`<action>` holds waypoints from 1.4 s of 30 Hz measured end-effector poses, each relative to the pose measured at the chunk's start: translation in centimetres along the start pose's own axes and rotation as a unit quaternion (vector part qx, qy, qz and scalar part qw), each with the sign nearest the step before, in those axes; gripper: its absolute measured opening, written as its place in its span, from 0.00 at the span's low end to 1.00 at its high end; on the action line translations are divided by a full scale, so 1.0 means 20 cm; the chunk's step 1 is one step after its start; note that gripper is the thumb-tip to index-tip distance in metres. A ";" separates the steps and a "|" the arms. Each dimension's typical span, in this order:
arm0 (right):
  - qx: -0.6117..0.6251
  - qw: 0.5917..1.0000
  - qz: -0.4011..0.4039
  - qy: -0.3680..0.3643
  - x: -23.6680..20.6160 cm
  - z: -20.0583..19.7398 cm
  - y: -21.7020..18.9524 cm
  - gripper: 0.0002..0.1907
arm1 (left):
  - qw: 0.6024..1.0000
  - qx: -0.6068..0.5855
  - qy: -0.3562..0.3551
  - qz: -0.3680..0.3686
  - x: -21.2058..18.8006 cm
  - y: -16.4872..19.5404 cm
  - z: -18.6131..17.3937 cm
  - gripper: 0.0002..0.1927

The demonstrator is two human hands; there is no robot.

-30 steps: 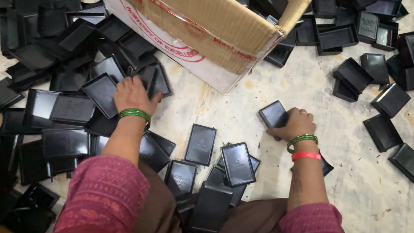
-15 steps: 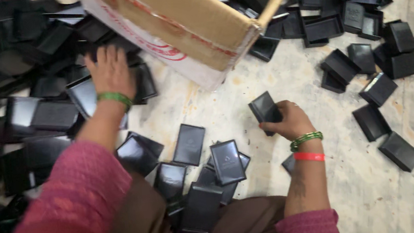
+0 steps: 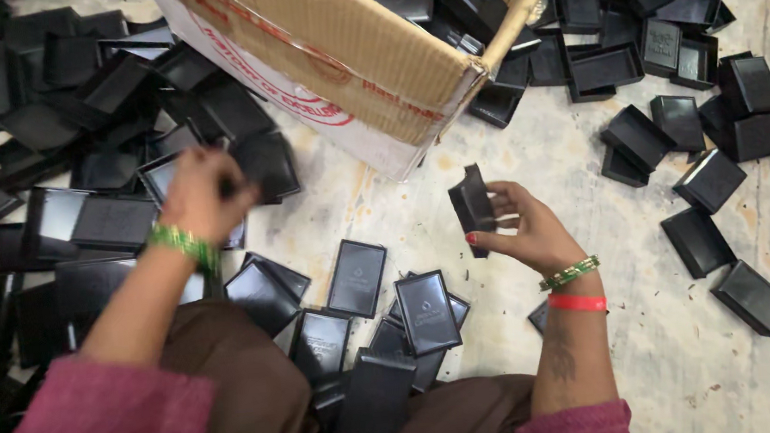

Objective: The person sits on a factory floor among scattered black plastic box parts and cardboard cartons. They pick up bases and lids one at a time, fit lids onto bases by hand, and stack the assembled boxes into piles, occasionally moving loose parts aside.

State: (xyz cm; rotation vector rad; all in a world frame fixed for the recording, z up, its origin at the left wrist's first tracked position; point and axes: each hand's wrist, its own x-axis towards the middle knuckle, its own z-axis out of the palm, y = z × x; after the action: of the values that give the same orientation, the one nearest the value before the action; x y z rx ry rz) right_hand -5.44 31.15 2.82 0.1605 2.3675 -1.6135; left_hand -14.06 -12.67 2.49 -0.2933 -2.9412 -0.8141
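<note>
Right hand (image 3: pixel 530 232) higher now, grasping black tray (image 3: pixel 474 207) beside cardboard box (image 3: pixel 363 70); left hand (image 3: pixel 202 193) blurred, grip unclear.

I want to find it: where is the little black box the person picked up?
In the head view, the little black box is right of centre, held upright in the right hand, just below the corner of the cardboard carton.

Pale mottled stone floor (image 3: pixel 586 180), debris-speckled.

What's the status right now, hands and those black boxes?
Right hand holds one black box off the floor. Left hand, blurred, grips a box from the left pile. Carton lies just ahead.
</note>
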 end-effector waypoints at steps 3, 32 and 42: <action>0.140 0.975 -0.145 -0.092 -0.05 0.09 -0.17 0.50 | 0.986 -0.066 -0.072 0.132 -0.23 0.20 -0.04 0.13; 0.354 0.897 -0.098 -0.248 -0.04 0.49 -0.23 0.42 | 0.625 -0.750 -0.085 -0.197 -0.32 0.58 0.20 0.31; 0.259 0.940 -0.091 -0.201 -0.04 0.56 -0.25 0.47 | 0.651 -0.734 -0.083 -0.176 -0.30 0.58 0.22 0.29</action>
State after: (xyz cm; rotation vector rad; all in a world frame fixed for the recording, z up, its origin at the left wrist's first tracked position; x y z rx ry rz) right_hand -4.13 19.01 3.67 -0.2733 1.6588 -2.0916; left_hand -5.95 -1.67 3.72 0.2004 -1.5890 -3.0970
